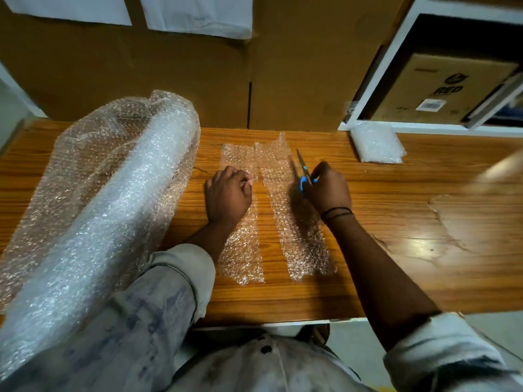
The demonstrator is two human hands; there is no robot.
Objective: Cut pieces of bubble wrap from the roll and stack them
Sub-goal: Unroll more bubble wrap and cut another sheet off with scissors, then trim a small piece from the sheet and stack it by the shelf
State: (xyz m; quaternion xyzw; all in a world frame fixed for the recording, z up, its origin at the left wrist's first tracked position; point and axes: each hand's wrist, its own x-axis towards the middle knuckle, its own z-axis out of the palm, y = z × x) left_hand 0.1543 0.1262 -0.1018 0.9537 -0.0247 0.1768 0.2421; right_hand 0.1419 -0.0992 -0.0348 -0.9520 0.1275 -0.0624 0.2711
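A: Head view, grips?
B: Left hand (227, 195) is seen curled, knuckles up, resting on the wrap (243, 250); its inner edge is pinched under the fingertips. Scissors (304, 171) are gripped by the right hand (328, 190), fingers through the blue handles, tips pointed away.
A: Blades?
B: Blurred; how far they are parted cannot be told. Left fingertips are hidden under the fist.
A: Anything cut off?
B: The roll (113, 193) is cropped at the left edge and partly covered by the left sleeve.
A: Wrap versus hands?
B: It is laid flat on the table (396, 222), split lengthwise into two strips that look joined at the far end. The left strip is held down; the blades are placed over the right strip's far part. The roll is just beside the left hand. A stack (377, 145) is set far right, well apart from both hands.
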